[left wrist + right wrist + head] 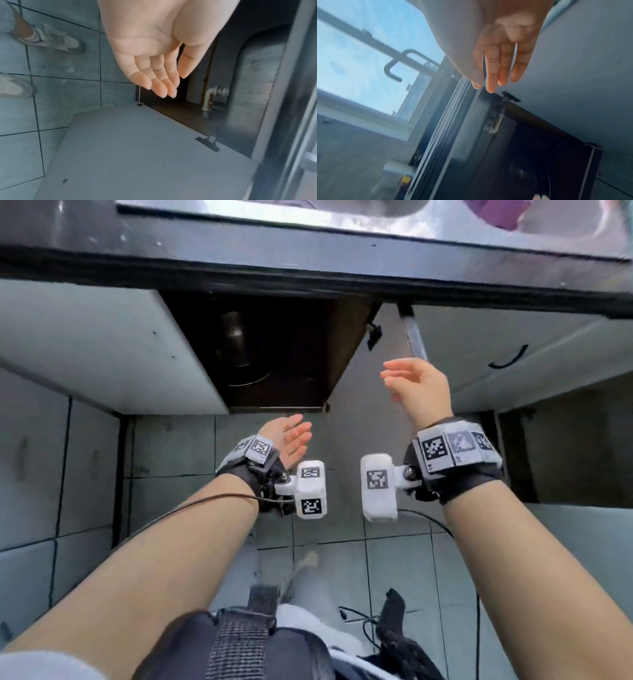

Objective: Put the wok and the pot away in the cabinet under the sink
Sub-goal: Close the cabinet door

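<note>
At nine o'clock in the head view the left cabinet door (102,347) stands swung wide, its pale inner face turned up toward the camera. Just right of it, at about eleven o'clock, the cabinet (274,350) under the sink (342,213) gapes dark. Inside sits dark round cookware (239,354): a curved rim and a rounded body show, but whether this is the wok, the pot or both I cannot tell in the shadow. The right wrist view shows the same round shape at five o'clock, low in the opening.

Below the opening, near centre, the left hand (287,440) hovers palm up with fingers straight and close together, holding nothing. The left wrist view shows it over the open door, with a metal pipe elbow (211,94) at three o'clock inside the cabinet.

At one o'clock the right hand (416,388) is raised with fingers loosely spread and empty, just beside the edge of the right door (363,378), which stands ajar. Whether it touches that door I cannot tell. Grey floor tiles (394,559) lie at six o'clock.
</note>
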Demonstrator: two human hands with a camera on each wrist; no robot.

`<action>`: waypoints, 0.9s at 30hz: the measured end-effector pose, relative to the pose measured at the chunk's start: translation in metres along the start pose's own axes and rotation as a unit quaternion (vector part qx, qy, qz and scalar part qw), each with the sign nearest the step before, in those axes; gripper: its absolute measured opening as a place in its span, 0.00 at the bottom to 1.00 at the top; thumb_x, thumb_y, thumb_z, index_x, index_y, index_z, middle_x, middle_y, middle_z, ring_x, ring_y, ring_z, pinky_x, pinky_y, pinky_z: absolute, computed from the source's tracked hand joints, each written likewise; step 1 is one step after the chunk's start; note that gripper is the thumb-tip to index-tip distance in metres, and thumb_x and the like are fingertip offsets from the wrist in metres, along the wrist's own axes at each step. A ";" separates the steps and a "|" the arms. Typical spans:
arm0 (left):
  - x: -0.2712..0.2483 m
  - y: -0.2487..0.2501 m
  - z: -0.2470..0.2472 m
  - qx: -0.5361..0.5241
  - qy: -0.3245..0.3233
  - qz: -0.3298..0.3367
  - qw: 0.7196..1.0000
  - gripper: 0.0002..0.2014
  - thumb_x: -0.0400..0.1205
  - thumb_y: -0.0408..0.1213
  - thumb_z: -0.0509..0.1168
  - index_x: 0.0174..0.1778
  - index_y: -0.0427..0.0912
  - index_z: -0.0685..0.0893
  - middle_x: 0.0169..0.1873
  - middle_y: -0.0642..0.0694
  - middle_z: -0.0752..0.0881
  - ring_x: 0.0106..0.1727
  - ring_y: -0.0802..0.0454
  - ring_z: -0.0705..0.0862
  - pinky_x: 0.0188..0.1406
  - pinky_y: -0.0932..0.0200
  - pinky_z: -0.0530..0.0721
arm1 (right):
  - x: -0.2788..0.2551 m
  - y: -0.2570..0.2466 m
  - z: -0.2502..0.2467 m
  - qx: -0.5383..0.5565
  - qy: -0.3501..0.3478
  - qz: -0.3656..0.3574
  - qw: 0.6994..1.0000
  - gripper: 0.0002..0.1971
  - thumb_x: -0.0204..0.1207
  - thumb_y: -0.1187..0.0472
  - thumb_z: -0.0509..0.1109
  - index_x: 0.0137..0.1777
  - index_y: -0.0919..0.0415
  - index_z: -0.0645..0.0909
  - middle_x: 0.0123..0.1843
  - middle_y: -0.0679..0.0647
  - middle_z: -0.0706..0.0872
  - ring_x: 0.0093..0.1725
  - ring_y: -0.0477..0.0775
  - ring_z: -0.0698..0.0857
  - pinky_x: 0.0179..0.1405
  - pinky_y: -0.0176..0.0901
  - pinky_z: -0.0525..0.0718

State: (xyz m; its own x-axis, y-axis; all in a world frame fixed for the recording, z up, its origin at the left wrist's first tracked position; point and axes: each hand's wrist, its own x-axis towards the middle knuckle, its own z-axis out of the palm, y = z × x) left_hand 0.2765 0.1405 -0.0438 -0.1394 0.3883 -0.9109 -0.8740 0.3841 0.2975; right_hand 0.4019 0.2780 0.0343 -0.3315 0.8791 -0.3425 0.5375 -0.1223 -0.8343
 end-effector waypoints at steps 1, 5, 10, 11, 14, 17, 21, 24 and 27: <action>-0.011 -0.006 0.000 -0.001 0.009 0.006 1.000 0.20 0.84 0.40 0.56 0.73 0.44 0.77 0.36 0.54 0.84 0.25 0.59 0.85 0.23 0.68 0.77 | -0.004 0.000 -0.012 -0.008 0.027 0.009 1.000 0.13 0.69 0.72 0.67 0.53 0.63 0.84 0.37 0.46 0.83 0.37 0.39 0.80 0.42 0.33 0.76; -0.040 -0.036 0.007 -0.037 0.007 0.022 0.999 0.18 0.86 0.37 0.51 0.69 0.45 0.77 0.39 0.51 0.83 0.33 0.57 0.83 0.30 0.65 0.77 | -0.029 0.031 -0.055 -0.086 0.083 0.108 0.987 0.13 0.72 0.70 0.66 0.56 0.71 0.83 0.52 0.61 0.85 0.52 0.56 0.84 0.46 0.37 0.75; -0.064 -0.078 0.005 -0.067 -0.006 -0.003 0.998 0.10 0.85 0.32 0.53 0.46 0.40 0.80 0.41 0.46 0.84 0.39 0.52 0.82 0.49 0.58 0.78 | -0.053 0.045 -0.061 -0.298 0.003 0.203 0.933 0.22 0.84 0.60 0.51 0.66 0.76 0.76 0.70 0.70 0.79 0.69 0.66 0.79 0.58 0.48 0.75; -0.068 -0.082 0.001 -0.070 -0.008 -0.004 0.997 0.10 0.85 0.31 0.53 0.45 0.40 0.79 0.42 0.45 0.84 0.40 0.52 0.82 0.49 0.57 0.78 | -0.054 0.042 -0.056 -0.297 -0.016 0.203 0.933 0.22 0.83 0.59 0.53 0.68 0.74 0.76 0.70 0.69 0.80 0.68 0.66 0.79 0.53 0.46 0.77; -0.071 -0.085 -0.019 -0.074 0.004 -0.008 0.997 0.09 0.85 0.31 0.53 0.45 0.39 0.79 0.43 0.45 0.84 0.41 0.51 0.82 0.49 0.55 0.80 | -0.052 0.031 -0.038 -0.304 -0.085 0.180 0.932 0.13 0.78 0.64 0.60 0.52 0.73 0.82 0.60 0.70 0.83 0.51 0.63 0.81 0.30 0.41 0.72; -0.073 -0.071 -0.045 -0.075 0.031 -0.012 0.997 0.06 0.84 0.31 0.57 0.47 0.37 0.79 0.42 0.44 0.83 0.40 0.50 0.82 0.37 0.55 0.80 | -0.051 0.019 -0.009 -0.259 -0.132 0.170 0.942 0.14 0.77 0.62 0.63 0.30 0.56 0.68 0.57 0.65 0.82 0.47 0.58 0.79 0.45 0.47 0.86; -0.072 -0.048 -0.078 -0.018 0.058 -0.020 0.998 0.14 0.84 0.33 0.59 0.65 0.38 0.76 0.67 0.43 0.81 0.66 0.44 0.82 0.54 0.49 0.82 | -0.045 0.000 0.039 -0.166 -0.188 0.199 0.948 0.12 0.76 0.54 0.68 0.42 0.65 0.77 0.50 0.66 0.88 0.37 0.57 0.90 0.39 0.48 0.90; -0.071 -0.026 -0.082 0.024 0.030 -0.016 0.999 0.23 0.86 0.34 0.55 0.79 0.39 0.68 0.81 0.38 0.66 0.81 0.37 0.67 0.75 0.40 0.70 | -0.040 -0.023 0.077 -0.158 -0.205 0.215 0.942 0.19 0.73 0.48 0.70 0.42 0.68 0.80 0.46 0.65 0.91 0.48 0.66 0.91 0.53 0.61 0.88; -0.069 0.013 -0.085 -0.053 0.037 0.013 0.998 0.20 0.87 0.35 0.49 0.75 0.35 0.71 0.71 0.34 0.77 0.65 0.34 0.81 0.60 0.48 0.81 | -0.040 -0.054 0.116 -0.073 -0.196 0.254 0.944 0.17 0.79 0.53 0.66 0.37 0.67 0.74 0.36 0.62 0.86 0.33 0.64 0.88 0.40 0.57 0.89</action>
State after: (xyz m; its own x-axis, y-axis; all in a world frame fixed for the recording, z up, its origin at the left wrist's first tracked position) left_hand 0.2351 0.0480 -0.0013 -0.1930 0.3328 -0.9230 -0.9138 0.2816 0.2926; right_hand 0.2965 0.1962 0.0427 -0.2477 0.4825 -0.8401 0.7964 -0.3924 -0.4602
